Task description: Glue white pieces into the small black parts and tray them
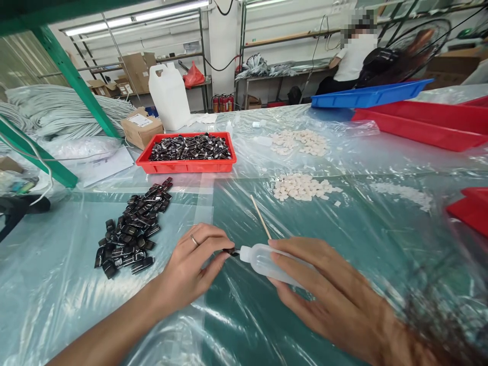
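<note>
L hand (190, 272) rests on the surface (76, 284), fingers curled, thumb + index pinching a small black part (231, 252) at their tips; ring on one finger. R hand (335, 300) is wrapped around a clear squeeze bottle (267, 262) lying near-horizontal, nozzle pointing left, its tip right at the black part, touching or nearly so, can't tell which. A thin wooden stick (261, 217) lies on the plastic sheet just behind the bottle, angled away from the person.

Left of the L hand: loose pile of black parts (131, 229) on the surface. Further back, red tray (152, 163) full of the same black parts. Behind it a cardboard box (141, 129) and a white jug (170, 96). Two heaps of white pieces (301, 187) and (299, 142) sit mid-surface, well apart from the hands. Far right: blue tray (369, 94) and stacked red trays (423, 124). Bundles of grey cable (64, 109) at far left. Another person in a white top (354, 56) sits in the bkgd, by a fan.
</note>
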Tool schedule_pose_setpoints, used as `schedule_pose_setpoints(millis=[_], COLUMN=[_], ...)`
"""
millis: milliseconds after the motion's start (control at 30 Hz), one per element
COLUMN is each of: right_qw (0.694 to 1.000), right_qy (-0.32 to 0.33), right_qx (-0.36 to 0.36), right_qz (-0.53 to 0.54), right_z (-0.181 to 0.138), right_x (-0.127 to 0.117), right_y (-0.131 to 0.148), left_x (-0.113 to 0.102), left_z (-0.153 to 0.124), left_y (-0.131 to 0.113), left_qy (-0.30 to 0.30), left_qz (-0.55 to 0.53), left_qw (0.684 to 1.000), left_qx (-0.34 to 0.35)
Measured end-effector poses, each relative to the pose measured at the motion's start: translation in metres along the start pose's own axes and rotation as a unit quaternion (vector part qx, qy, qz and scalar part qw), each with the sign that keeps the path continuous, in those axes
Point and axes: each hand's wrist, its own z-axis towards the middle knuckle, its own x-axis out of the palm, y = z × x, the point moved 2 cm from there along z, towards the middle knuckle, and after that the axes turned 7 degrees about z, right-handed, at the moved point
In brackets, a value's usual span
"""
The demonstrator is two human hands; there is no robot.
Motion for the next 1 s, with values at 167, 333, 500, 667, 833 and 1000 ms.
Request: schedule_pose_setpoints(millis=[167,333,500,667,833,1000], right_qw=[1.0,1.0,0.974,0.917,0.911,0.94], right_qy=[0.0,-0.006,-0.092,-0.114,-0.095,-0.091], right_qx=[0.001,0.013,0.15,0.265,0.255,0.209], right_qz=[-0.014,-0.006,0.142,0.277,0.309,0.255], right_z=[-0.014,-0.009,0.011,0.012,0.012,0.015], right_x=[0.001,0.0,-0.002,0.004,0.008,0.005], right_y=[0.001,0.004,-0.001,-0.01,-0.01,-0.008], left_x=[0.001,0.001,0.0,-0.003,-0.006,0.004], left_z=[-0.001,0.0,-0.002,-0.006,-0.003,-0.001], left_y=[0.0,-0.001,0.0,-0.002,-0.003,0.006], left_qy=[-0.003,0.004,0.024,0.116,0.167,0.135], left_qz=[-0.006,-0.004,-0.049,-0.083,-0.139,-0.24], left_qw=[1.0,1.0,0.998,0.986,0.972,0.951], left_qx=[-0.003,-0.008,-0.026,-0.088,-0.094,-0.138])
